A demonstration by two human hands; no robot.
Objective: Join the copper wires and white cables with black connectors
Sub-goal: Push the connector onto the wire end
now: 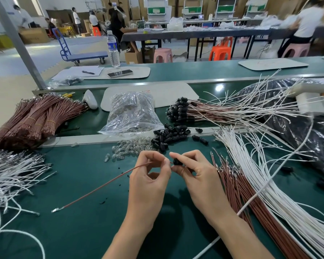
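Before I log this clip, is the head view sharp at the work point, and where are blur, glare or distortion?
Head view: black connector and copper wire are sharp; a glare spot sits on the green belt; the person far right is blurred; the grey post leans, wide-angle.

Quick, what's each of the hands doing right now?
Left hand: closed, pinching one end of a copper wire.
Right hand: closed, holding a black connector at its fingertips.

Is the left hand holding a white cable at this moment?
No, the left hand pinches a copper-coloured wire, its end pointed at the black connector held in the right hand.
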